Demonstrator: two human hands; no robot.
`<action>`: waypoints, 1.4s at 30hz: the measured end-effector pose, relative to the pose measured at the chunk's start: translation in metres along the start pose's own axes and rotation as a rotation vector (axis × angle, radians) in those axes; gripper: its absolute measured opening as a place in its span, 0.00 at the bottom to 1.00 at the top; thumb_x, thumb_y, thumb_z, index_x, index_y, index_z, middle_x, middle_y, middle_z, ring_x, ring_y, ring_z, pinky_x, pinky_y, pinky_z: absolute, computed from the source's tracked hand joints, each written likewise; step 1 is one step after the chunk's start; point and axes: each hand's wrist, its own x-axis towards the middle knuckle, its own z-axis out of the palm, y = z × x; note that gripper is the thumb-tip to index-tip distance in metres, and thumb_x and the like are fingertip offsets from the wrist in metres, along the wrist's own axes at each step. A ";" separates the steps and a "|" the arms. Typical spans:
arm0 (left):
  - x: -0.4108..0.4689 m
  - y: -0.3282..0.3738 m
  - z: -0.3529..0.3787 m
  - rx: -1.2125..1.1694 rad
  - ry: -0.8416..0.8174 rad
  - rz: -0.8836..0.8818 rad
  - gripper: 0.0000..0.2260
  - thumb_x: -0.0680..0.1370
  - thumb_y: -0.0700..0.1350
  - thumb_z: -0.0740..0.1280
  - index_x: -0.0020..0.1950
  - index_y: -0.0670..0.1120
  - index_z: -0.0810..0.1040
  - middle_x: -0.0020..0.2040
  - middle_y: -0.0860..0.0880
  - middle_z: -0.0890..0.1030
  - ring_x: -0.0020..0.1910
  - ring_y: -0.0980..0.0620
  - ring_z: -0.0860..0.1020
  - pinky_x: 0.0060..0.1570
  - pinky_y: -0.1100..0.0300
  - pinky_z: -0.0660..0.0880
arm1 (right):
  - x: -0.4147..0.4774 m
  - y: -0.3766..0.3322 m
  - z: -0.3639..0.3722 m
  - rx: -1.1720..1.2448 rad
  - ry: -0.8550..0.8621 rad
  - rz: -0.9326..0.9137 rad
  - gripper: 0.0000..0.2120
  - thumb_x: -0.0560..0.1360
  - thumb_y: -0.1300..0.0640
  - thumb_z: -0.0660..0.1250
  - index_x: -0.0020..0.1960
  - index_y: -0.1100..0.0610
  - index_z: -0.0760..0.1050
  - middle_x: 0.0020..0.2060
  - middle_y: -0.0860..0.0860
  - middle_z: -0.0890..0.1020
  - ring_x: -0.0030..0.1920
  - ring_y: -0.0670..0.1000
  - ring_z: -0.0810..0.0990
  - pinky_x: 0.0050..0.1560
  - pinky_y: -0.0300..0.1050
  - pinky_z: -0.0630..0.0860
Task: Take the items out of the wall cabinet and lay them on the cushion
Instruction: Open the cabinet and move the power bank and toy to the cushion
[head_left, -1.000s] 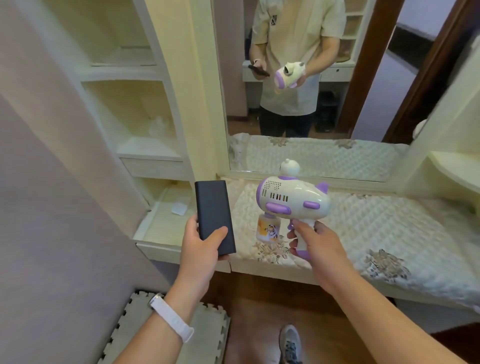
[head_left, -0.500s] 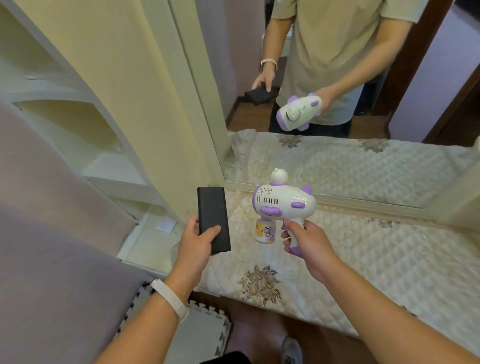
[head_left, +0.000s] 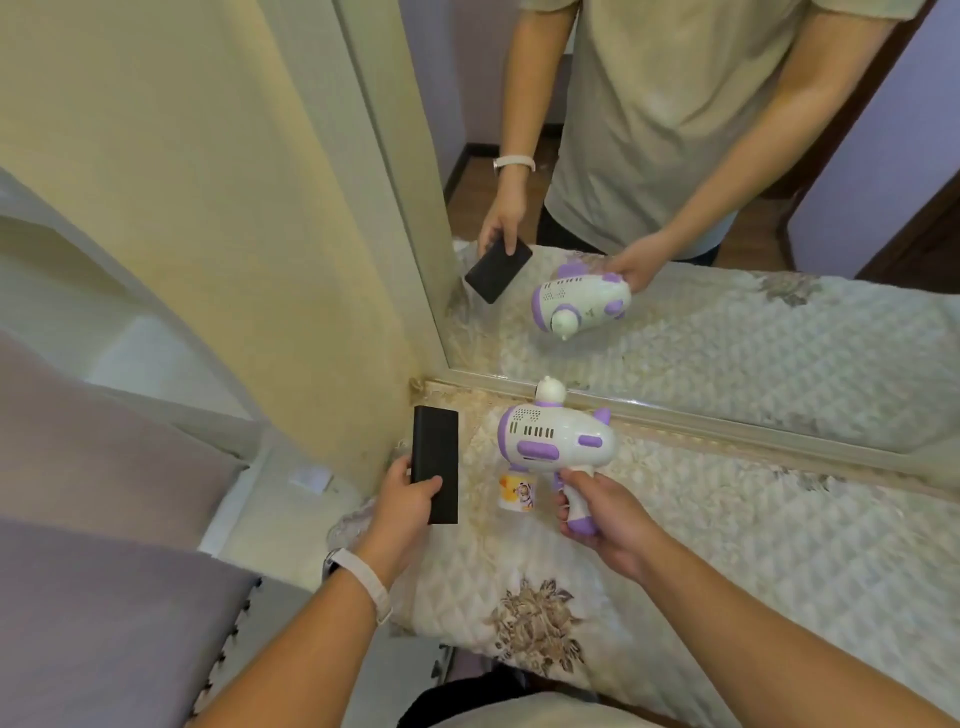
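My left hand (head_left: 408, 499) grips a flat black power bank (head_left: 436, 462) by its lower end, holding it upright over the left edge of the quilted cream cushion (head_left: 753, 530). My right hand (head_left: 602, 514) holds a white and purple toy bubble gun (head_left: 556, 441) by its handle, just above the cushion. A small bottle with a cartoon label (head_left: 515, 491) hangs under the gun's barrel. Both items are close to the cushion; I cannot tell whether they touch it.
A wall mirror (head_left: 727, 182) behind the cushion reflects me and both items. A cream cabinet side panel (head_left: 234, 208) stands to the left, with open shelves (head_left: 156, 358) beyond it. A grey surface (head_left: 104, 597) fills the lower left.
I have moved closer and leaned over the cushion. Both hands have come down toward it, still holding the power bank and the bubble gun.
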 end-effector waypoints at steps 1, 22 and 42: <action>0.011 -0.001 0.000 0.007 -0.010 -0.016 0.15 0.80 0.36 0.63 0.64 0.48 0.70 0.54 0.46 0.79 0.49 0.49 0.79 0.46 0.53 0.78 | 0.006 -0.001 0.003 0.012 -0.008 0.013 0.03 0.79 0.59 0.64 0.48 0.58 0.73 0.32 0.53 0.74 0.29 0.48 0.71 0.32 0.41 0.71; 0.126 -0.025 0.004 0.381 -0.137 0.059 0.18 0.77 0.36 0.66 0.63 0.51 0.74 0.51 0.54 0.80 0.47 0.60 0.79 0.41 0.67 0.74 | 0.096 0.010 0.013 -0.299 0.034 0.092 0.09 0.75 0.54 0.65 0.49 0.59 0.78 0.39 0.55 0.81 0.41 0.52 0.79 0.43 0.47 0.75; -0.018 -0.024 -0.002 0.895 0.040 0.493 0.22 0.79 0.45 0.64 0.73 0.45 0.70 0.72 0.47 0.71 0.72 0.48 0.67 0.71 0.56 0.61 | 0.018 0.001 -0.025 -1.172 0.058 -0.278 0.22 0.80 0.46 0.61 0.71 0.53 0.70 0.62 0.51 0.78 0.58 0.50 0.76 0.56 0.43 0.71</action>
